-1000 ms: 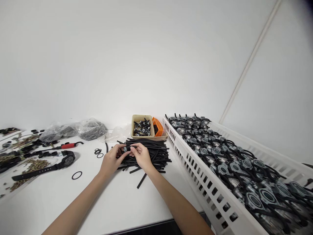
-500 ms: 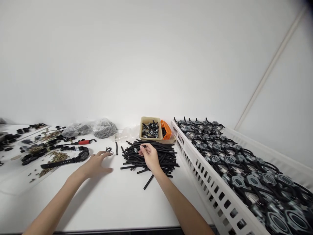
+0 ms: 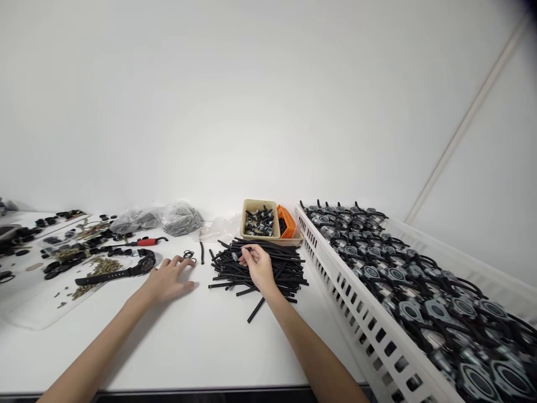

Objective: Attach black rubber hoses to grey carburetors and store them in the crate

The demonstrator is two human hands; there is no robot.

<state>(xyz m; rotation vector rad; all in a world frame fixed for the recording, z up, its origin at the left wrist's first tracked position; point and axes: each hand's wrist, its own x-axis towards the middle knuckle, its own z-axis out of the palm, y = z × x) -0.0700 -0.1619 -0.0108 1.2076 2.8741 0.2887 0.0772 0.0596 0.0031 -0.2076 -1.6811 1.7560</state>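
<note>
- The left hand [image 3: 170,278] is ungripped, fingers spread, low over the white table [image 3: 218,347]; its fingertips are at the thin black rings [image 3: 189,256], though I cannot tell whether they touch.
- The right hand [image 3: 259,266] pinches a small grey part [image 3: 235,257] between thumb and fingers, over the left side of a pile of black hoses [image 3: 272,274].
- One short hose [image 3: 202,253] lies apart, between the rings and the pile.
- Behind the pile, a beige box [image 3: 260,203] holds black-and-grey pieces; an orange basket [image 3: 290,229] sits tilted just right of it.
- On the right, a long white crate [image 3: 377,313] is packed with rows of metal parts [image 3: 413,310] with black hoses.
- Left of the left hand lies a black watch [image 3: 145,264], near brass bits [image 3: 103,267].
- Farther back are a red-handled tool [image 3: 146,242] and a stuffed plastic bag [image 3: 181,219].
</note>
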